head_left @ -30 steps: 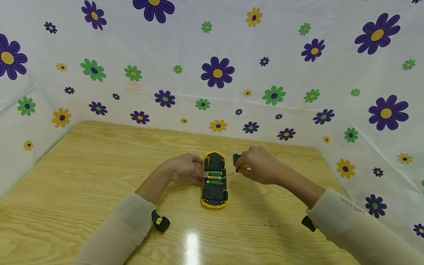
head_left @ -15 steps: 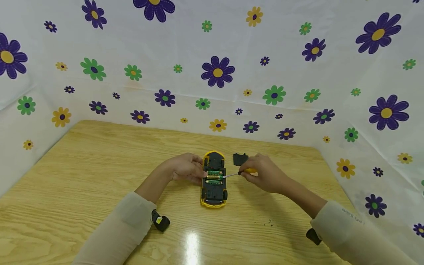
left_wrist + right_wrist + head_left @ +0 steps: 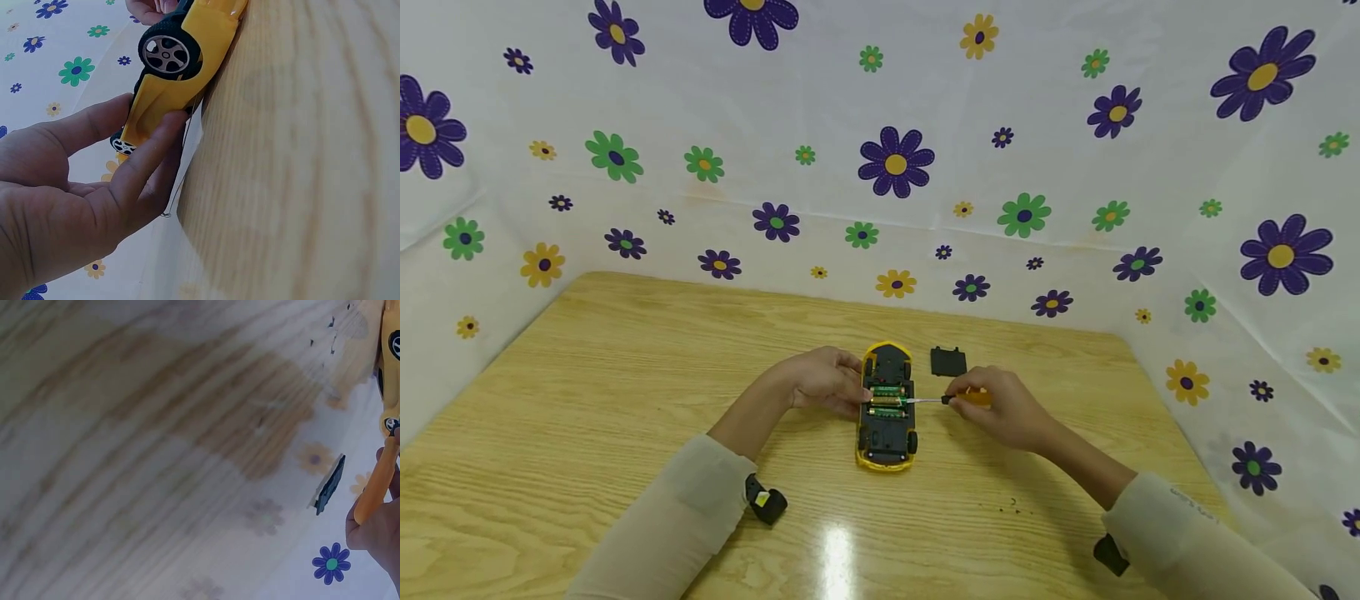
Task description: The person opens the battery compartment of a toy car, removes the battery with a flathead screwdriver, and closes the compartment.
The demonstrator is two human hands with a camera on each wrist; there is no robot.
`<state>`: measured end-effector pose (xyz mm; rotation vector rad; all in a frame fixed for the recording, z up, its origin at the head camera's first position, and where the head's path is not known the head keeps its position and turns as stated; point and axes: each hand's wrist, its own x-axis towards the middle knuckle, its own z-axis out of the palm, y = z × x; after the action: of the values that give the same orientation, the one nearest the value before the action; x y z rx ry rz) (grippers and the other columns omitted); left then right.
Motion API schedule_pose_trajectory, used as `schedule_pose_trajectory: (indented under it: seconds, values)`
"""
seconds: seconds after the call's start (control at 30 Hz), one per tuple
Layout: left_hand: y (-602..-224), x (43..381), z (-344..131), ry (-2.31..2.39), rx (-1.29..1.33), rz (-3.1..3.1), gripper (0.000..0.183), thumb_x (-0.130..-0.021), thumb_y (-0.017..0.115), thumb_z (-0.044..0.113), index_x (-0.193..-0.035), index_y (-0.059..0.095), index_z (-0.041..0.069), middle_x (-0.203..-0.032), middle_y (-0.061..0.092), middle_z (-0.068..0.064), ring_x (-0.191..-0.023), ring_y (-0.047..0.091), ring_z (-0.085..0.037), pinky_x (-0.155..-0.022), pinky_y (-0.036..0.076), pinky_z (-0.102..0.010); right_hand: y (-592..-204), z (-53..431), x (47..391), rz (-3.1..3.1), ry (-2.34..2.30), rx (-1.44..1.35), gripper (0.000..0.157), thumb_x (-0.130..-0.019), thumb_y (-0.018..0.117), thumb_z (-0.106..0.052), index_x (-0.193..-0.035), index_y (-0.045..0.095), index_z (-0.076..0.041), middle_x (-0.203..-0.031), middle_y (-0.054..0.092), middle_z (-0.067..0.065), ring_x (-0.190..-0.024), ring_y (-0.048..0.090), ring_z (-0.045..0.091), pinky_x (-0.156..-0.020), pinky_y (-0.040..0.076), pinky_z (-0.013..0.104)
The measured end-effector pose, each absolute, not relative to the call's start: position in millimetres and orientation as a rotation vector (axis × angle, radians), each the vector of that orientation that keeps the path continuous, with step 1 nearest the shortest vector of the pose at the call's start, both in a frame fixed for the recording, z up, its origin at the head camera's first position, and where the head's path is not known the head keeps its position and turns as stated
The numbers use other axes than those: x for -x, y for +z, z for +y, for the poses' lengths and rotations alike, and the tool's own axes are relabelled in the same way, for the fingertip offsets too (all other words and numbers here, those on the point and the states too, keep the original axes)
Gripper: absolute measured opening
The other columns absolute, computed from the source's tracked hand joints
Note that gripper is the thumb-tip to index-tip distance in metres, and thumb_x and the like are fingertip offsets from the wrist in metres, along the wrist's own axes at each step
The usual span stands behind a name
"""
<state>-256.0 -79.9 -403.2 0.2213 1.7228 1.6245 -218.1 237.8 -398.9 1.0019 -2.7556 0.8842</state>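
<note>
A yellow toy car (image 3: 886, 446) lies upside down on the table, its black underside up and its battery bay uncovered. Three green-and-gold batteries (image 3: 887, 402) sit side by side in the bay. My left hand (image 3: 823, 382) grips the car's left side, thumb at the bay's edge and fingers along the yellow body (image 3: 159, 103) in the left wrist view. With my right hand (image 3: 1003, 408) I hold a screwdriver (image 3: 973, 399) by its orange-yellow handle. The screwdriver's tip meets the right end of the middle battery.
Beyond my right hand lies the black battery cover (image 3: 948, 362) on the wooden table (image 3: 662, 350). Several tiny dark screws (image 3: 1011, 506) are scattered at the front right. A flower-print cloth (image 3: 820, 100) hangs around the back and sides.
My right hand has come down and toward me, levelling the screwdriver from a slant while its tip stays at the middle battery. The battery cover is now uncovered from behind the hand.
</note>
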Motion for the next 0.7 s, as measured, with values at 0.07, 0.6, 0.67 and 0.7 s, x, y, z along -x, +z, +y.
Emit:
schedule_pose_trajectory:
  seconds: [0.07, 0.6, 0.67, 0.7]
  values:
    - [-403, 256, -80, 1.624, -0.215, 1.724, 0.067, -0.097, 0.064, -0.006, -0.154, 0.028, -0.01, -0.137, 0.056, -0.029, -0.117, 0.065, -0.039, -0.095, 0.059, -0.043, -402, 238, 218, -2.758, 0.908, -0.987, 0.011, -0.094, 0.075, -0.005, -0.103, 0.076, -0.011, -0.1, 0.073, -0.004, -0.093, 0.065, 0.016, -0.084, 0.06, 0.041]
    - [-404, 256, -79, 1.623, -0.215, 1.74, 0.07, -0.097, 0.063, -0.006, -0.155, 0.025, -0.012, -0.141, 0.053, -0.031, -0.119, 0.064, -0.04, -0.095, 0.059, -0.044, -388, 241, 210, -2.795, 0.843, -0.978, 0.011, -0.094, 0.074, -0.006, -0.104, 0.076, -0.011, -0.101, 0.073, -0.003, -0.094, 0.063, 0.017, -0.084, 0.057, 0.043]
    - [-404, 256, -79, 1.623, -0.222, 1.742, 0.067, -0.097, 0.063, -0.006, -0.153, 0.028, -0.012, -0.139, 0.055, -0.031, -0.118, 0.064, -0.04, -0.095, 0.059, -0.044, -384, 242, 209, -2.802, 0.809, -0.994, 0.011, -0.094, 0.074, -0.006, -0.103, 0.077, -0.011, -0.101, 0.073, -0.005, -0.094, 0.062, 0.017, -0.084, 0.056, 0.043]
    - [-404, 256, -79, 1.624, -0.224, 1.741, 0.065, -0.097, 0.063, -0.006, -0.152, 0.029, -0.012, -0.138, 0.056, -0.03, -0.118, 0.065, -0.04, -0.095, 0.059, -0.045, -382, 241, 208, -2.8, 0.791, -1.006, 0.011, -0.094, 0.075, -0.006, -0.103, 0.077, -0.012, -0.1, 0.073, -0.005, -0.094, 0.062, 0.016, -0.085, 0.056, 0.042]
